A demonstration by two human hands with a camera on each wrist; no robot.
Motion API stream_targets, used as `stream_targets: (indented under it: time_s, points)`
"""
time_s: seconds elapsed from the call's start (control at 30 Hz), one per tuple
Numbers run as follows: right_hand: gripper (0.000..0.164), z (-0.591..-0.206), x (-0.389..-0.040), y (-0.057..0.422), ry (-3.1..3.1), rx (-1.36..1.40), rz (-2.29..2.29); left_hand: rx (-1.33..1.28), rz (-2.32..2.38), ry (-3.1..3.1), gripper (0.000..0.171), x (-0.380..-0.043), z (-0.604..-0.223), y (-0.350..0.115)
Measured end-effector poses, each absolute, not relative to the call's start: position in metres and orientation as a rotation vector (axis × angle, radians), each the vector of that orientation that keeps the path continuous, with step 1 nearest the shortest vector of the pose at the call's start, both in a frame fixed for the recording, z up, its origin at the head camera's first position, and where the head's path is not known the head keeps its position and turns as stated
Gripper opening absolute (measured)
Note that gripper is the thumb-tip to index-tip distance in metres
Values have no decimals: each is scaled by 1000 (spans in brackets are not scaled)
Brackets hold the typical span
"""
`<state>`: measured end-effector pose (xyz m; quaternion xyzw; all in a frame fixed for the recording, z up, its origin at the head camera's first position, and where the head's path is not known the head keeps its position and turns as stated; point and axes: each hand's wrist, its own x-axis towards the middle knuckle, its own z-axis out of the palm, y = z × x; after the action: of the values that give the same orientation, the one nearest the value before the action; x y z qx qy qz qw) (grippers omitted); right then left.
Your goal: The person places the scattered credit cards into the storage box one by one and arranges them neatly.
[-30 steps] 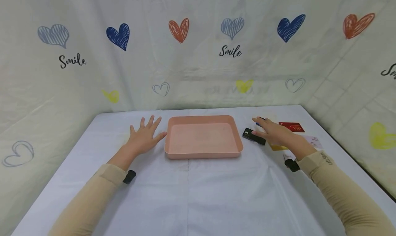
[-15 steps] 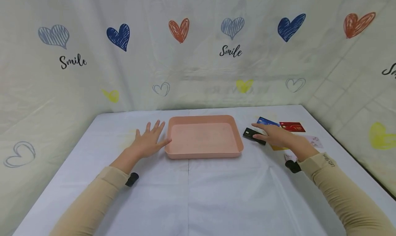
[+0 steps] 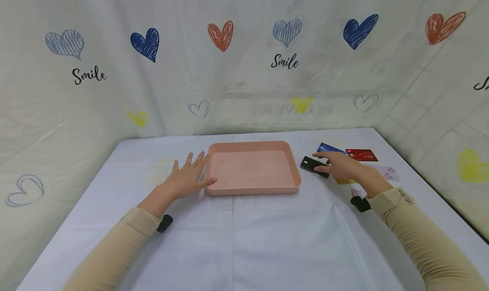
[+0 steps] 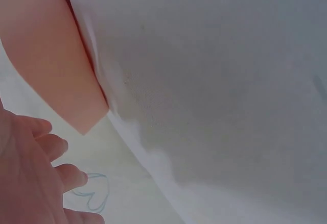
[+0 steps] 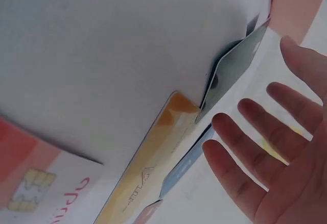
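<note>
A shallow pink tray [image 3: 252, 191] sits at the middle of the table in the head view. My left hand [image 3: 184, 181] is at its left side, fingers spread, the thumb overlapping the near left corner. Over a group of bank-style cards on the right hovers my right hand [image 3: 340, 166]. Thumb and forefinger reach over the black card [image 3: 307, 163], which lies nearest the tray. In the right wrist view the fingers [image 5: 237, 173] are extended and apart, holding nothing, beside the black card [image 5: 232, 76] and the gold card [image 5: 153, 163].
Around my right hand lie a blue card [image 3: 328, 147], a red VIP card [image 3: 361, 155] and a pale floral card [image 3: 389, 173]. Another pale card [image 3: 358, 192] is partly hidden by the wrist. A curtain [image 3: 244, 83] printed with hearts hangs behind the white-covered table [image 3: 244, 244].
My left hand has shifted right and nearer, its thumb now overlapping the tray. My right hand has drawn slightly nearer with fingers lower, baring the blue card. Tray and cards stay put.
</note>
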<state>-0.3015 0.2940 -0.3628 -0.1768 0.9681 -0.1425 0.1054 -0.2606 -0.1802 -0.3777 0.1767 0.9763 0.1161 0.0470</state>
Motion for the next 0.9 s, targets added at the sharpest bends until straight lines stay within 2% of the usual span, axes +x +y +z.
stream_targets:
  time_s: [0.3, 0.9]
  points:
    - [65, -365, -306, 299, 2831, -540, -432, 541, 302, 2963, 102, -257, -378, -179]
    - [63, -366, -314, 304, 2776, -426, -441, 624, 218, 2947, 111, -257, -382, -179]
